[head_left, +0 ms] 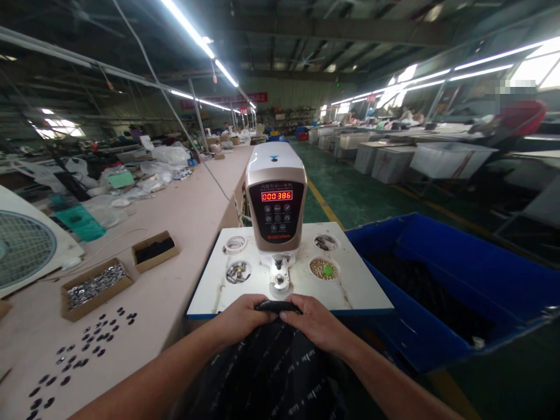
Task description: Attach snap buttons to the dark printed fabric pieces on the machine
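Observation:
Black cloth with small white print [280, 367] hangs toward me, its folded edge raised at the front of a snap-button press [276, 198]. My left hand [242, 318] pinches that edge between thumb and fingers. Close beside it, my right hand [312, 321] grips the same edge. The edge sits just in front of the press's metal die [279, 280], apart from it as far as I can see. Red digits on the press read 000386. Round wells in the white tabletop [280, 300] hold small metal parts, brass-coloured pieces [321, 269] among them.
On the long table at left are a cardboard box of metal snaps [96, 286], a box of black pieces [154, 251], scattered dark discs [87, 344] and a fan [30, 245]. A blue bin [415, 233] with dark cloth stands right. A person in red [520, 116] is farther off.

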